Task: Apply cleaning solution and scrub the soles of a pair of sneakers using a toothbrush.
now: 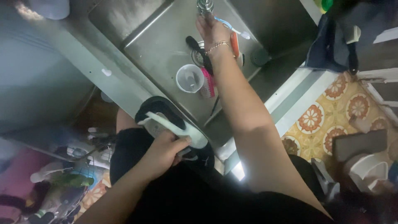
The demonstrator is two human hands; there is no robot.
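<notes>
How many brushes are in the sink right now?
3 that show: a pink scrub brush beside the clear cup, a black-handled brush near the drain, and a toothbrush by the right hand. The arm may hide more.

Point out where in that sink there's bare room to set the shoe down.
The sink floor lies bare on its left part, between the left wall and the clear cup. The middle and right are crowded: cup, pink brush, black brush and toothbrush cluster under the right hand at the tap. The left hand holds the shoe at the near rim.
</notes>
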